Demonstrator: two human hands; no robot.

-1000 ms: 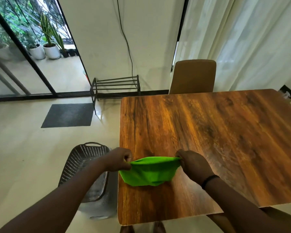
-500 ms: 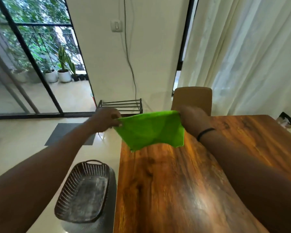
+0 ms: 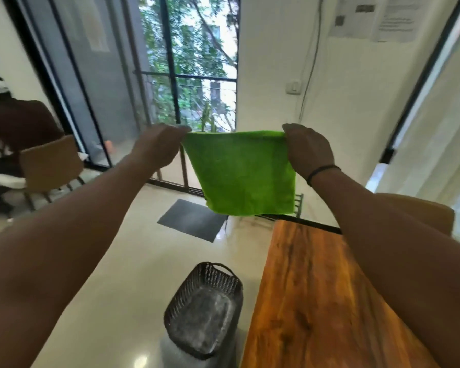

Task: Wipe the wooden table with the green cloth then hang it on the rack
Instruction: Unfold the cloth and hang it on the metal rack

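The green cloth (image 3: 243, 172) hangs spread flat in the air, well above the floor and left of the wooden table (image 3: 311, 296). My left hand (image 3: 157, 147) pinches its top left corner and my right hand (image 3: 307, 150) pinches its top right corner. Both arms are stretched out in front of me. The dark metal rack (image 3: 298, 205) stands low against the far wall and is mostly hidden behind the cloth; only its right end shows.
A dark woven basket (image 3: 205, 306) sits on a stool beside the table's left edge. A grey doormat (image 3: 193, 219) lies before the glass doors. A tan chair (image 3: 49, 163) stands at far left, another chair (image 3: 420, 213) behind the table.
Both hands lifted the cloth off the table, raised it high and carried it left toward the glass doors. The cloth now hangs fully unfolded. My view swung up and left.
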